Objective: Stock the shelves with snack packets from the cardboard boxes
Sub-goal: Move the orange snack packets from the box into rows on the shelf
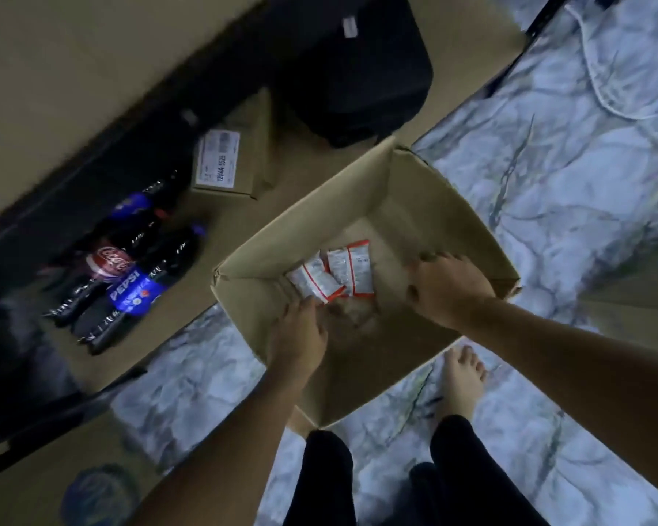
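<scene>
The step in hand looks to be lifting snack packets (333, 273) out of the open cardboard box (426, 206) on the floor. To do it well, the left hand (299, 330) should close round several packets at once, gathering them from the near end and squeezing lightly, since such thin sachets will likely slip or fan out if pinched by a corner. The right hand (447, 286) is best kept steadying the box wall, so the box does not slide on the smooth marble floor (570, 153) while the packets come up.

The left hand reaches down into the box, palm down, its fingertips just at the near end of the packets; its grip appears loosely curled and on the point of closing, but whether it already has hold of a packet I cannot tell. The right hand's grip is curled over the right rim of the box, thumb inside.

The packets lie flat at the box bottom, just beyond the left grip. Soda bottles (130, 275) stand on a low shelf (244, 218) well to its left.
</scene>
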